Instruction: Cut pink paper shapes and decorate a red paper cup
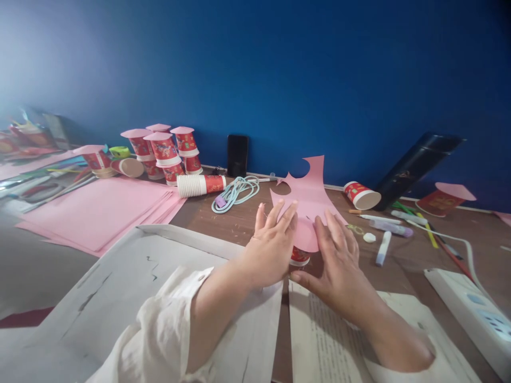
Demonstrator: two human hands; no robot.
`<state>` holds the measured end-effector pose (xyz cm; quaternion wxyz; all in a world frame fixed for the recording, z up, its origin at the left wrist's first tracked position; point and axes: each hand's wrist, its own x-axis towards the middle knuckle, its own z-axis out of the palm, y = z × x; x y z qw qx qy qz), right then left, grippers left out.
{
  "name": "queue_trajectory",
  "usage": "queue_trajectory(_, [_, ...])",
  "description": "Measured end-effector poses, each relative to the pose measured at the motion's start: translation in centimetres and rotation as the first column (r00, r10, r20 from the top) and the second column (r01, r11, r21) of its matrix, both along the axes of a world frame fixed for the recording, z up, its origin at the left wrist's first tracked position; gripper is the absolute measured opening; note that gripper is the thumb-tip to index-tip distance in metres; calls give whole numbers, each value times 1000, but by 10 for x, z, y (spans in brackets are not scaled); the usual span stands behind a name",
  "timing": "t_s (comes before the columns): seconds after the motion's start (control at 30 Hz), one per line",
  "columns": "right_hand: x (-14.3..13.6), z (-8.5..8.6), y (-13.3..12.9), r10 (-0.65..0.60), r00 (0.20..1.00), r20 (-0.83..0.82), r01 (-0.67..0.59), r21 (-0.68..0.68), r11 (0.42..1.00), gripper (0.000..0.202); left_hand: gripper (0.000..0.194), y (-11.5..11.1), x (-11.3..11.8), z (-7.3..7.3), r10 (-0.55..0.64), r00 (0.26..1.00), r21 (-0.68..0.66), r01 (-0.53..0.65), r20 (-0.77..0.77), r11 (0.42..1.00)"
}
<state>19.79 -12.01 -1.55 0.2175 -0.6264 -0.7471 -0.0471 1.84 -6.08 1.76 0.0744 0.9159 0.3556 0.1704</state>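
Observation:
A red patterned paper cup (299, 257) stands upside down near the front of the desk, mostly hidden under a round pink paper disc (306, 234). My left hand (273, 244) is beside the disc's left edge with its fingers stretched out. On the other side, my right hand (337, 250) has its fingers extended along the disc's right edge and its thumb spread low near the cup. Whether either hand presses on the disc I cannot tell. Just behind lies a pink paper sheet (313, 186) with round pieces cut out of it.
Stacked cups with pink discs (165, 151), pink sheets (99, 207), nested cups (199, 185) and a coiled cable (239, 192) are left. A phone (238, 154) leans on the wall. To the right are a tipped cup (361, 196), black bottle (419, 167), glue pens (383, 249) and power strip (471, 314).

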Motion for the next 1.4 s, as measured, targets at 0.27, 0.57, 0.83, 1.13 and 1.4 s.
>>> queue_trajectory(0.27, [0,0,1,9,1000,-6,-8,12,1000,104,66,2,-2,-6,-16,998,16,15,58,1000])
queue_trajectory(0.57, [-5,13,5,9,984,-177,8,94,996,95,68,11,4,-9,46,983,9,-48,180,999])
queue_trajectory(0.83, [-9,15,11,-14,994,-107,22,75,997,85,61,11,1,-4,-13,987,20,10,158,1000])
queue_trajectory(1.13, [-11,18,10,-37,996,-79,42,60,997,81,60,11,1,-6,-33,985,57,24,170,998])
queue_trajectory(1.4, [-11,19,9,-48,998,-42,51,65,997,79,59,8,2,-5,-33,985,56,24,171,998])
